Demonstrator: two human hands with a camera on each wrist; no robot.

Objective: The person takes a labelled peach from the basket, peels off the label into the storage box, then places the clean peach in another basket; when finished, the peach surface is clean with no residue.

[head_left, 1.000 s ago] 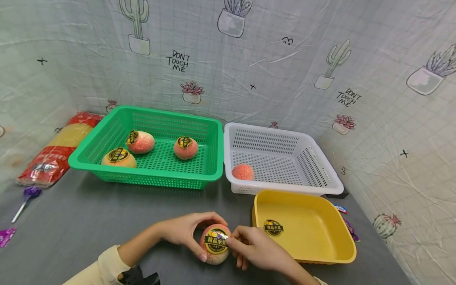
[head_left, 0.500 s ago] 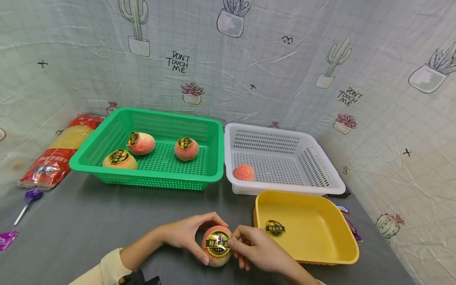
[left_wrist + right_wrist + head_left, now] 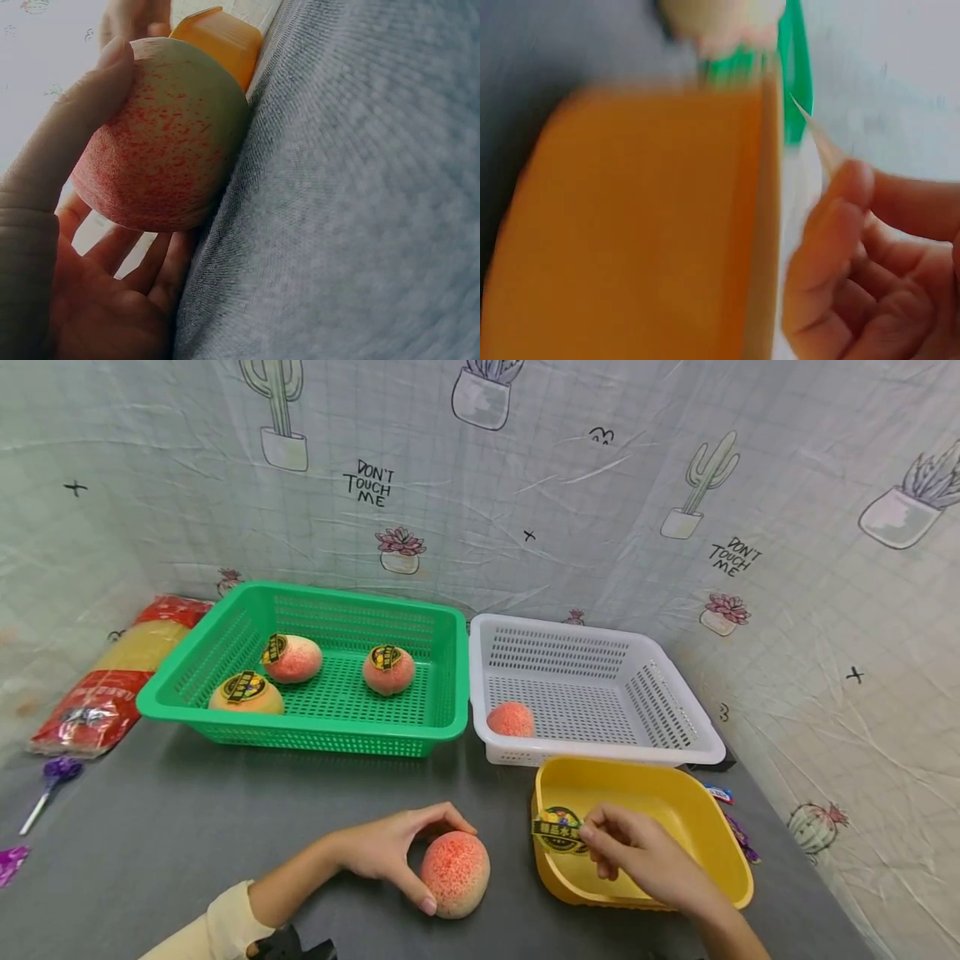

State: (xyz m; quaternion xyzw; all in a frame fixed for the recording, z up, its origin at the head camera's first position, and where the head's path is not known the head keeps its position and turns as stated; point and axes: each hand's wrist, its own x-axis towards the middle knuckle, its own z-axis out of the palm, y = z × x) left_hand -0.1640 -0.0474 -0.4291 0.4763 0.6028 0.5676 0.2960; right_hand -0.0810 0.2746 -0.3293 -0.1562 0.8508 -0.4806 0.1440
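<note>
On the grey table, my left hand (image 3: 386, 853) grips a pink-and-cream peach (image 3: 455, 874), its thumb on the near side and fingers round the far side. No label shows on the peach's top. In the left wrist view, the bare red-speckled side of the peach (image 3: 161, 142) faces the camera. To the right, my right hand (image 3: 648, 853) pinches a black-and-gold fruit sticker (image 3: 555, 832) between thumb and fingertips, over the left part of the yellow bin (image 3: 693, 839). Edge-on, the sticker (image 3: 817, 135) looks thin in the right wrist view.
A green basket (image 3: 300, 727) at the back left holds three peaches with stickers. Beside it, a white basket (image 3: 607, 752) contains one peach (image 3: 512, 720). At far left lie a red-and-yellow bag (image 3: 112, 685), a purple lollipop (image 3: 52, 777) and a purple wrapper (image 3: 11, 862).
The sticker has come off the peach in my right hand, which has moved right and up over the yellow bin. My left hand still holds the peach in place.
</note>
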